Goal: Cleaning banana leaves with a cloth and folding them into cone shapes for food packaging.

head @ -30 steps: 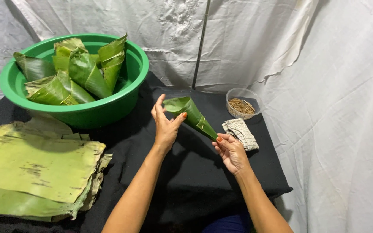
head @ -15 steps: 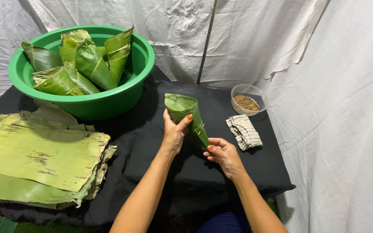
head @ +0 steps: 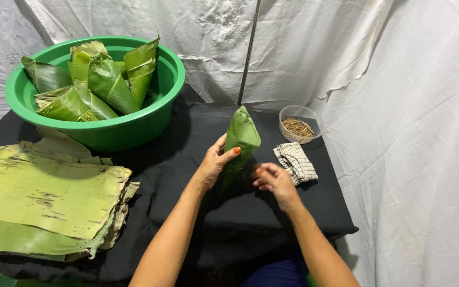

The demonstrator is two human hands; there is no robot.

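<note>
Your left hand (head: 213,162) is gripping the leaf cone (head: 240,141), holding it upright above the black cloth (head: 187,175). Your right hand (head: 272,178) is hovering loosely open just right of the cone's tip, not clearly touching it. Right of the cone are lying a checked rag (head: 296,162) and a stick bowl (head: 298,123); left, a green basin (head: 150,119).

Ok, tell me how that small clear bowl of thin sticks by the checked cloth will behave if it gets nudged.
The clear bowl looks thin-walled and only shallowly filled with sticks, so it is probably light and would slide on the black cloth rather than resist. Being low and wide, it seems unlikely to tip. A sharp knock might still scatter the loose sticks.
</note>
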